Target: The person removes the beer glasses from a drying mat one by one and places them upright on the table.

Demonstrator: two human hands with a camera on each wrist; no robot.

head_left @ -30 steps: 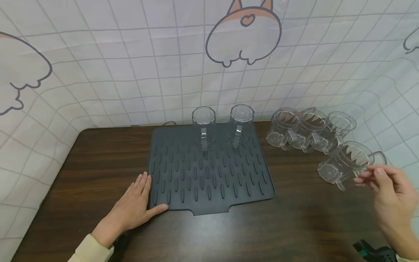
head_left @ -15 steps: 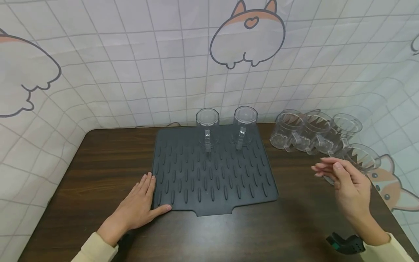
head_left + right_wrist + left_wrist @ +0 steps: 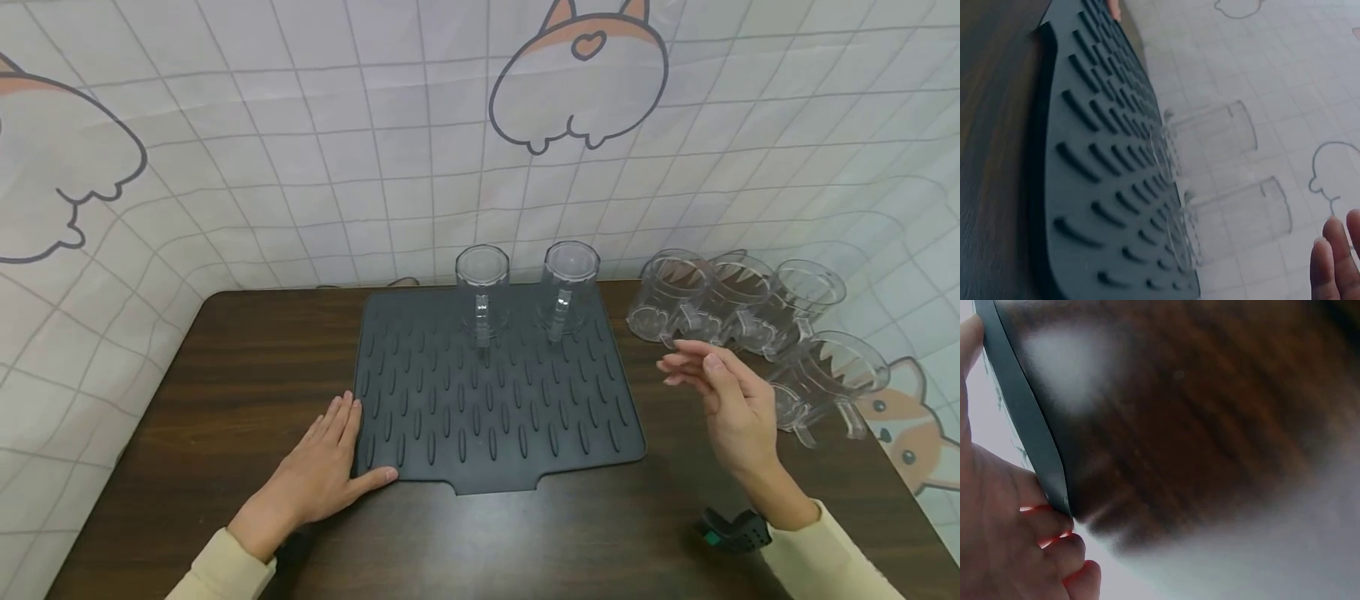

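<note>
My left hand (image 3: 310,467) lies flat at the near left corner of a dark grey ridged drying mat (image 3: 487,487), thumb along its front edge. In the left wrist view, the fingers (image 3: 1063,553) reach just past the mat's edge. My right hand (image 3: 731,408) is in the air right of the mat, fingers loosely bent and holding nothing. Behind it stands a clear glass mug (image 3: 843,371), partly overlapped by the hand. Two more clear mugs stand upright on the mat's far edge, a left one (image 3: 482,279) and a right one (image 3: 572,275), handles facing me.
Three clear mugs stand close together at the back right, among them the leftmost mug (image 3: 667,287). The dark wooden table (image 3: 247,358) meets a white gridded cloth (image 3: 322,150) behind and on the right. A dark wrist device (image 3: 735,533) sits below my right wrist.
My right hand has moved left, away from the near mug's handle side and toward the mat. The left hand stays in place on the mat; the head view has shifted slightly.
</note>
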